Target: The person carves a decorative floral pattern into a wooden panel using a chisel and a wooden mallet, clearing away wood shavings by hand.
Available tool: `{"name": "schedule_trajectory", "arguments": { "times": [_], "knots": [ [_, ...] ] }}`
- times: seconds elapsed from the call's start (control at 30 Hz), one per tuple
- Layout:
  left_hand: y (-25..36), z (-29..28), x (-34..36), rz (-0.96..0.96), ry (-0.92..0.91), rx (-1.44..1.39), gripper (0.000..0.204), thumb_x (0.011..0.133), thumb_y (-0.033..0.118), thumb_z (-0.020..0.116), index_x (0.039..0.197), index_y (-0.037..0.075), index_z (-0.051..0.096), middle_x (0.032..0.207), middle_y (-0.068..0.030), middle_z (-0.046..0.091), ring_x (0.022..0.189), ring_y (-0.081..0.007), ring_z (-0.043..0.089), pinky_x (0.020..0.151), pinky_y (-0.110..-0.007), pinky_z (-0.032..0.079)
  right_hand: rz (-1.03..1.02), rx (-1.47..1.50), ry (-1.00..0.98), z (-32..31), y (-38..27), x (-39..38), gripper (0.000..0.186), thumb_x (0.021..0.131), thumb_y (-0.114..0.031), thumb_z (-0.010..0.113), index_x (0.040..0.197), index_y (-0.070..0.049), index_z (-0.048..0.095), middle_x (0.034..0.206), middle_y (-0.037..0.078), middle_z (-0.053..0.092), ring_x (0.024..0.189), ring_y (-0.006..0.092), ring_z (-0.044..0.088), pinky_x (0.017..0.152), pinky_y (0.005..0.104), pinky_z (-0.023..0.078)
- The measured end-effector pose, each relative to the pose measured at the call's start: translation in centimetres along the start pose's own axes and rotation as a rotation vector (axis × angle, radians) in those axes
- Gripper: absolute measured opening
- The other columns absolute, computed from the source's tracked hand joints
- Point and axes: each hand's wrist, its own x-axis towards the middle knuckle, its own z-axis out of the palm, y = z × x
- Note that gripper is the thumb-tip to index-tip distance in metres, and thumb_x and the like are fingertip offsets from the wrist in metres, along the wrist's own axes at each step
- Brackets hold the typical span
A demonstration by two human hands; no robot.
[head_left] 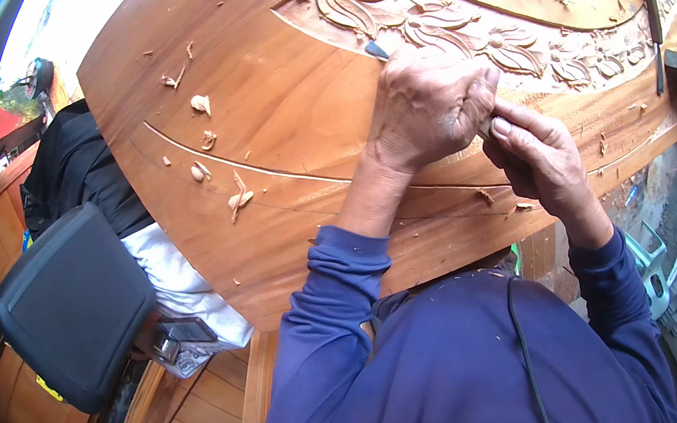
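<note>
Wooden panel, uncarved toward left edge; hands together, clamped on chisel.

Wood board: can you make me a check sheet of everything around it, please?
Surface: board, brown, partly covered by a leafy carving.
Job's things: chisel, blade at the carving's lower edge.
Clutter: shavings scattered about; tools at the far right.
Hands: left hand wraps the chisel; right hand closes behind it, grip partly hidden.
Cables: black cord down the blue shirt.
Surroundings: dark cloth and white cloth at left.
</note>
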Motion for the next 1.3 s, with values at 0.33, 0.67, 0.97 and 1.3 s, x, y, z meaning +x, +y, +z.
{"name": "schedule_trajectory", "arguments": {
  "times": [0.33,0.67,0.97,1.3],
  "knots": [
    [-1.4,0.8,1.3,-0.003,0.274,0.201,0.038,0.106,0.024,0.055,0.076,0.002,0.064,0.068,-0.0135,0.061,0.063,-0.0343,0.057,0.068,-0.044,0.044,-0.164,-0.247,-0.174,-0.8,-3.7,4.5,0.037,0.105,-0.013,0.060,0.142,-0.012,0.064,0.114,0.007,0.071,0.087,0.0072,0.064,0.074,0.0214,0.054],
    [-0.2,0.4,0.9,0.066,0.021,0.129,0.037,0.102,0.031,0.058,0.077,0.006,0.070,0.064,-0.0107,0.062,0.061,-0.0301,0.061,0.064,-0.042,0.046,0.018,-0.069,-0.086,-1.5,-2.8,0.9,0.036,0.107,-0.015,0.060,0.141,-0.003,0.063,0.089,-0.004,0.063,0.069,0.0009,0.048,0.056,0.0161,0.037],
    [-1.4,0.2,1.3,-0.020,0.211,0.017,0.042,0.105,0.020,0.055,0.066,0.004,0.061,0.060,-0.0124,0.056,0.058,-0.0345,0.057,0.063,-0.044,0.043,0.077,0.039,-0.059,1.7,-5.5,1.9,0.037,0.106,-0.015,0.061,0.141,-0.002,0.062,0.088,-0.005,0.061,0.076,0.0020,0.051,0.061,0.0167,0.040],
    [-1.8,-0.1,1.5,-0.014,0.292,-0.002,0.040,0.103,0.019,0.056,0.066,0.004,0.059,0.061,-0.0131,0.056,0.059,-0.0345,0.055,0.065,-0.044,0.041,0.076,-0.044,0.002,2.6,-4.8,2.3,0.036,0.106,-0.011,0.059,0.140,0.000,0.062,0.085,-0.005,0.058,0.066,0.0017,0.044,0.055,0.0168,0.034]
  ]
}}
